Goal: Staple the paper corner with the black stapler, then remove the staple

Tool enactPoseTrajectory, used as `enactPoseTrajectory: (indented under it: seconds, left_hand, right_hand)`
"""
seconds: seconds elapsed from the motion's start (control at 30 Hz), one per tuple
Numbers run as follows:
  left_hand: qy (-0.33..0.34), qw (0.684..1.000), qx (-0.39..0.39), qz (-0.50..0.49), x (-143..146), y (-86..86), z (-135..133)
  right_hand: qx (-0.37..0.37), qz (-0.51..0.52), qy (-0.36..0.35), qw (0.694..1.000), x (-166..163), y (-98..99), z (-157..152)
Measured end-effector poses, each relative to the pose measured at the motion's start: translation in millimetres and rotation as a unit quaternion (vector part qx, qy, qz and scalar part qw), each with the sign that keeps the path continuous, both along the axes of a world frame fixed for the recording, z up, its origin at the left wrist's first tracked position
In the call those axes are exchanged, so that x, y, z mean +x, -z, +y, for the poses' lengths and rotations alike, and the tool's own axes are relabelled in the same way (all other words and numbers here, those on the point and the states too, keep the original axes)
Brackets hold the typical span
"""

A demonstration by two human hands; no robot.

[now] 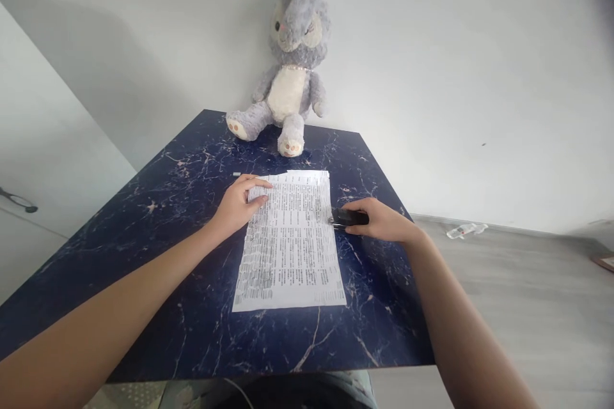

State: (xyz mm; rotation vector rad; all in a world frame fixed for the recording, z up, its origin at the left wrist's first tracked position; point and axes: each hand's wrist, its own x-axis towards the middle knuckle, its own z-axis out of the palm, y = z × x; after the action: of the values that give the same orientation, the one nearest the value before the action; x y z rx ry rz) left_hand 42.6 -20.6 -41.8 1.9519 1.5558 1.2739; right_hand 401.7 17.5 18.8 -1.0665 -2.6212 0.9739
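Note:
A printed sheet of paper [290, 246] lies flat in the middle of the dark blue marbled table [182, 307]. My left hand [238, 203] rests on the sheet's upper left corner, fingers curled and pressing the paper down. My right hand [381, 219] is closed around a small black stapler [349, 217], whose tip touches the right edge of the sheet. A second sheet edge shows slightly offset at the top of the paper.
A grey plush rabbit [290, 57] sits at the table's far edge against the white wall. A small white object [236, 174] lies on the table near my left hand. An object [464, 230] lies on the grey floor to the right.

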Motion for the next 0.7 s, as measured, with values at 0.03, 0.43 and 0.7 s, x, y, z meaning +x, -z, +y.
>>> enactPoseTrajectory:
  seconds: [0.03,0.43,0.7]
  left_hand:
    - [-0.001,1.000,-0.002,-0.004,0,0.5,0]
    - [-0.008,1.000,-0.010,-0.008,2,1.6,1]
    - [-0.006,1.000,-0.012,-0.012,3,1.9,0]
  right_hand:
    - [0.011,0.004,0.001,1.000,-3,-0.5,-2]
    - [0.041,0.012,-0.007,0.999,-20,7.7,-11]
    - [0.080,0.155,0.151,0.973,-31,7.4,-13]
